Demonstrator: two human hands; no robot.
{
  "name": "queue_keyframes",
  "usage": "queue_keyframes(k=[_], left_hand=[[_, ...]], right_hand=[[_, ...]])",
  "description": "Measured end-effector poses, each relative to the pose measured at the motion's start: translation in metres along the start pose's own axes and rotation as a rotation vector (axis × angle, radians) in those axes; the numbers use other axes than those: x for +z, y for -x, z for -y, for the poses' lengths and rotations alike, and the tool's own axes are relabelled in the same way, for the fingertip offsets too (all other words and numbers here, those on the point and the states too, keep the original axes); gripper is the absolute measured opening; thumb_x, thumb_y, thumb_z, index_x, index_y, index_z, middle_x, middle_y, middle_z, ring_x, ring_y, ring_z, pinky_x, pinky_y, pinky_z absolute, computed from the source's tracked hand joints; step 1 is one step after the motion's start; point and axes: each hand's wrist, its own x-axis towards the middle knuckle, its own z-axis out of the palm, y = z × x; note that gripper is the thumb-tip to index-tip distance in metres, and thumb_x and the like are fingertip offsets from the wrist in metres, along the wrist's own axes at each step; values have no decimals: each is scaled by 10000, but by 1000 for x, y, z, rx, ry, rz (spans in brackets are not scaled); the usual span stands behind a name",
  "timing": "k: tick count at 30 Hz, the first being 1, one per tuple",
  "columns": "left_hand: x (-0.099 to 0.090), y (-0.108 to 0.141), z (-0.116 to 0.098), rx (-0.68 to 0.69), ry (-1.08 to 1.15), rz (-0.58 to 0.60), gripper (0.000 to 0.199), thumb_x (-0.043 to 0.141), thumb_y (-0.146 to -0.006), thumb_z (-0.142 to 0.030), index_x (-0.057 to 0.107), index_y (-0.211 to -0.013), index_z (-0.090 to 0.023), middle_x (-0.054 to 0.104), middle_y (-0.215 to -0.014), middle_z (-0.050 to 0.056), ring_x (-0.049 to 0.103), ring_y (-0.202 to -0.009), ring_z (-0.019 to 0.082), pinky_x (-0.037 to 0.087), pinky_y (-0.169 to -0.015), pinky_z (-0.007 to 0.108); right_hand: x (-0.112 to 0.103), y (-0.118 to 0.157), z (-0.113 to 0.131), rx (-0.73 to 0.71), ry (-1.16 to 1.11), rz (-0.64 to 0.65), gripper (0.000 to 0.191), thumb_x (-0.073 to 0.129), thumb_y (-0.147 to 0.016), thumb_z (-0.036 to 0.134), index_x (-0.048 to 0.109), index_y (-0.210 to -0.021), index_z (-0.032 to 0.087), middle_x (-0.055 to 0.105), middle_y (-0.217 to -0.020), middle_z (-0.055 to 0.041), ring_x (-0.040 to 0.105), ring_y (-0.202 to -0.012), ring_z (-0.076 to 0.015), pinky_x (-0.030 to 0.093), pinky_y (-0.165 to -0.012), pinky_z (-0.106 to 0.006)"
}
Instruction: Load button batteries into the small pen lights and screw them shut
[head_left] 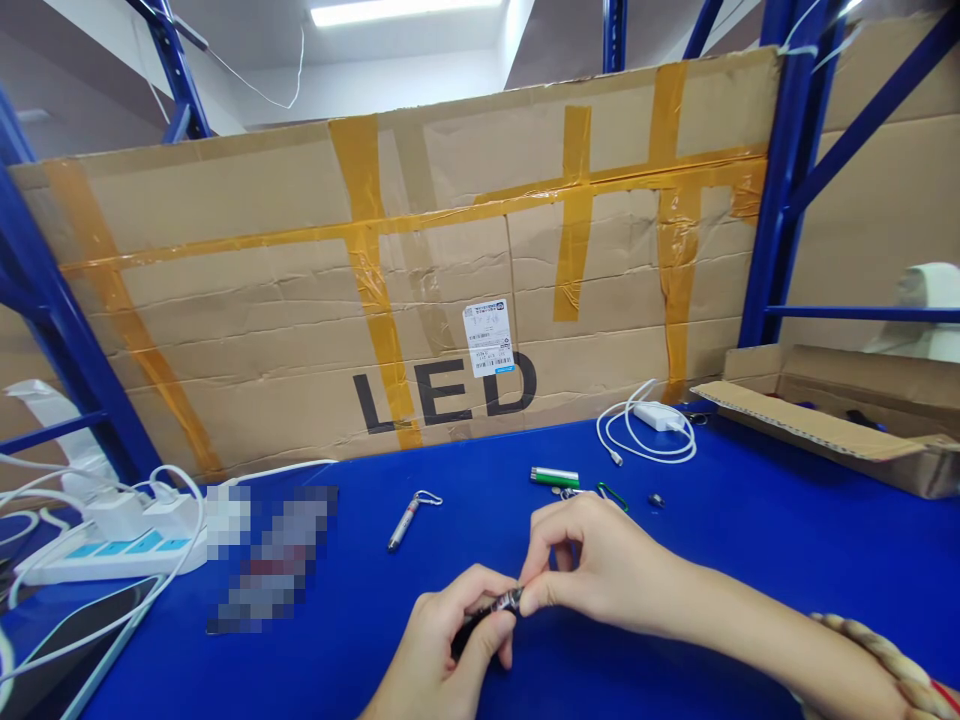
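A small black tube (508, 602) with a shiny metallic section lies between my two hands above the blue tabletop. My left hand (442, 640) is closed around its body, thumb on top. At the tube's upper right end, the thumb and index finger of my right hand (592, 555) pinch the tip. Just beyond my right hand is a green and silver tube (555, 478), with a green carabiner clip (613, 497) and small metal bits beside it. A tiny dark part (656, 500) lies further right. To the left rests a silver penlight (405, 525) with a metal clip.
A white power strip (112, 560) with plugs and cables, a phone (82, 650) and a blurred-out flat item (277, 560) occupy the left. A white charger with coiled cable (660, 418) and an open cardboard box (825, 420) stand right. A large cardboard panel (255, 330) closes off the back.
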Motion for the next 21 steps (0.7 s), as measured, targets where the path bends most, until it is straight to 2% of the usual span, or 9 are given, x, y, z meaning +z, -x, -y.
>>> queue_keyframes(k=[8, 21], left_hand=[[1, 0, -1, -30, 5, -11, 257, 403, -886, -314, 562, -890, -112, 531, -614, 10, 480, -581, 108, 340, -577, 186], [1, 1, 1, -46, -4, -11, 270, 413, -880, -324, 571, -898, -107, 540, -605, 13, 490, -573, 106, 350, -569, 184]], right_hand=[[2, 0, 1, 105, -3, 21, 154, 741, -618, 345, 711, -661, 200, 621, -631, 16, 483, -542, -84, 301, -481, -193], [5, 0, -4, 148, -83, 46, 216, 748, -597, 385, 713, -673, 186, 632, -653, -1, 481, -547, -96, 297, -478, -198]])
